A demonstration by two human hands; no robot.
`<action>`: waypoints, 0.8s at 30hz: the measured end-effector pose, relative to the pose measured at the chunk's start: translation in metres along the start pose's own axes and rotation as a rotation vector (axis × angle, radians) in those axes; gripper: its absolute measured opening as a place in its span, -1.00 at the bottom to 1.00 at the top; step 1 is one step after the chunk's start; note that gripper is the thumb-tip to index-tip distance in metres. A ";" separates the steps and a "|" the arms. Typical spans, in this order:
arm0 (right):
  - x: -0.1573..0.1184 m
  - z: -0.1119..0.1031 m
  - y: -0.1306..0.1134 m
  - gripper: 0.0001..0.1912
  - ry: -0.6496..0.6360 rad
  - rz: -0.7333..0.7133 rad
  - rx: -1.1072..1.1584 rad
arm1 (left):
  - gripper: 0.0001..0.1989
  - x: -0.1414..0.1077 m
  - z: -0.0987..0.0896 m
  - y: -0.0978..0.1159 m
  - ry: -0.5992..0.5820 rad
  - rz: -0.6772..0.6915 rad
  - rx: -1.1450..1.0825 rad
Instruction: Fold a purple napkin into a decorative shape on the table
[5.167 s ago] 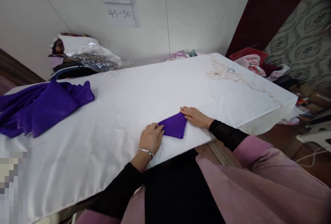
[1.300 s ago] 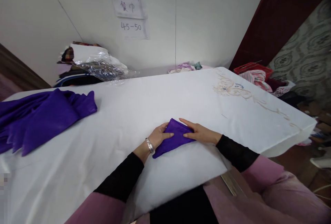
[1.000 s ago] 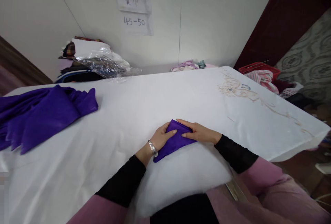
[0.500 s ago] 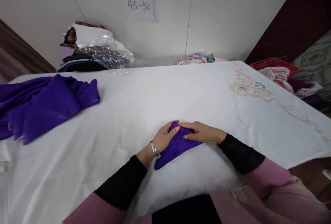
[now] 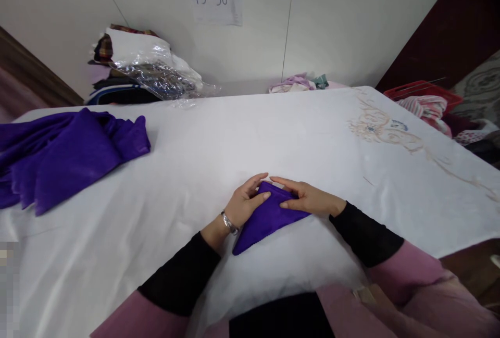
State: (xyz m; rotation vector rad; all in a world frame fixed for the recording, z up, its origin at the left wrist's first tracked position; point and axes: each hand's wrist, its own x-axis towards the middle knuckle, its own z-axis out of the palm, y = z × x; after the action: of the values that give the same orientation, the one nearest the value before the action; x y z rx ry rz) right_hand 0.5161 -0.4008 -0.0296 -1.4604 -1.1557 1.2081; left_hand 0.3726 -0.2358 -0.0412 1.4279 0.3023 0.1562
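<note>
A purple cloth napkin (image 5: pixel 263 221), folded to a triangle-like shape, lies on the white tablecloth (image 5: pixel 219 140) close to my body. My left hand (image 5: pixel 246 202), with a silver bracelet at the wrist, is at its left side. The thumb presses on the fabric while the fingers curve round behind the upper point. From the right, my right hand (image 5: pixel 302 196) grips the upper right edge, thumb on the front face. Its index finger is stretched along the top, a little off the cloth. The other fingers are partly hidden behind the fabric.
A heap of purple cloth (image 5: pixel 78 163) lies at the table's left. Behind the far edge stands a stack of fabrics with a clear plastic bag (image 5: pixel 164 80). Small cloths (image 5: pixel 295 83) lie near the wall. Beyond the right edge is a red basket (image 5: pixel 406 90) with striped cloth.
The fingertips of both hands have lifted and spread slightly from the napkin's top point, leaving more of it showing. The napkin has hardly moved. My view has tilted down a little.
</note>
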 end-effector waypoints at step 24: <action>0.001 0.002 -0.004 -0.45 -0.049 0.054 -0.167 | -0.75 0.009 -0.031 0.015 -0.294 -0.136 0.255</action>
State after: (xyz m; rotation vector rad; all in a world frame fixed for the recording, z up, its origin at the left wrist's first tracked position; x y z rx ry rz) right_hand 0.5141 -0.3994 -0.0261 -1.6025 -1.2840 1.2138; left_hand 0.3736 -0.2019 -0.0305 1.6519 0.1797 -0.2096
